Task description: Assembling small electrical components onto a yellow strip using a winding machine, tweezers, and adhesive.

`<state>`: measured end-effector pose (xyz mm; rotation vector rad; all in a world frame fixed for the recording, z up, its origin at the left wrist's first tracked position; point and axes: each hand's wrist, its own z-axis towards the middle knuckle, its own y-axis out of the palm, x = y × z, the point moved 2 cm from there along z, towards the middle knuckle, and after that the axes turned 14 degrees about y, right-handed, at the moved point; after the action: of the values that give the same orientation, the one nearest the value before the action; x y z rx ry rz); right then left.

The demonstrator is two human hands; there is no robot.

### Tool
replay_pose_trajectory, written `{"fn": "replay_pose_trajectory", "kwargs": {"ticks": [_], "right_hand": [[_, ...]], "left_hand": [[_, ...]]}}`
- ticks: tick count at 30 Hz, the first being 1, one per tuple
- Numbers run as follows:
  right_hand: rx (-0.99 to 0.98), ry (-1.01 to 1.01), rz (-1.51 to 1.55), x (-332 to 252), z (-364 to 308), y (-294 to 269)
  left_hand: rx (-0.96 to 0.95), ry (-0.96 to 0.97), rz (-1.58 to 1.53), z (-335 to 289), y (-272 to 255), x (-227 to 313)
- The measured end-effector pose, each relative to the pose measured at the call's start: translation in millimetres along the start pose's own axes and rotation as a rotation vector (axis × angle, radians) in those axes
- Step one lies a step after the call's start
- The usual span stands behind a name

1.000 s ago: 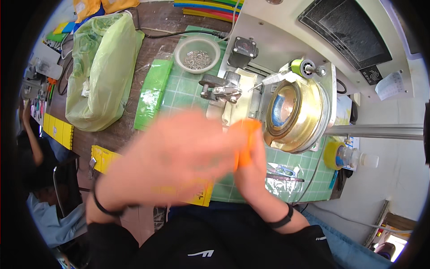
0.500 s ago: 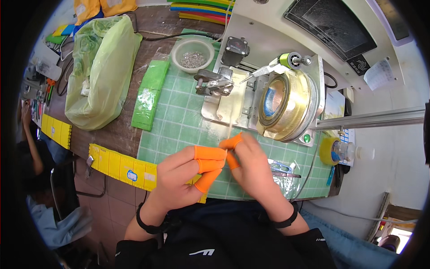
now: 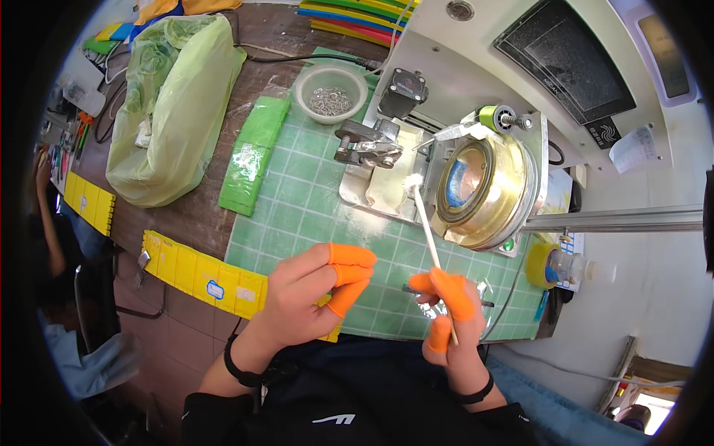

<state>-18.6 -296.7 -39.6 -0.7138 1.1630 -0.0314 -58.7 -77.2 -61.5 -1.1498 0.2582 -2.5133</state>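
Right hand (image 3: pixel 454 320) grip pinching white swab stick (image 3: pixel 430 238), tip angled at brass ring (image 3: pixel 483 186); left hand (image 3: pixel 312 293) released, empty.

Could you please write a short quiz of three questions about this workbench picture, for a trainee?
1. True or false: the right hand holds a thin white stick with a fluffy white tip.
2. What lies in the small round bowl at the far edge of the green cutting mat?
A. small metal rings
B. orange finger covers
C. yellow tape
3. Fill in: the left hand holds ____ and has orange covers on its fingertips.

Key
1. True. The tip of the stick points toward the round brass-coloured machine part.
2. A.
3. Nothing; its fingers are curled above the mat with nothing in them.
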Motion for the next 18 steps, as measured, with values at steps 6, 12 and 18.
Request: {"fn": "replay_pose_trajectory", "kwargs": {"ticks": [6, 12, 18], "right_hand": [[0.026, -0.033, -0.006, -9, 18, 0], [-0.012, 0.013, 0.031, 7, -1, 4], [-0.187, 0.217, -0.039, 4, 20, 30]], "left_hand": [[0.015, -0.050, 0.002, -3, -4, 0], [0.008, -0.005, 0.007, -4, -4, 1], [0.006, -0.011, 0.045, -7, -7, 6]]}}
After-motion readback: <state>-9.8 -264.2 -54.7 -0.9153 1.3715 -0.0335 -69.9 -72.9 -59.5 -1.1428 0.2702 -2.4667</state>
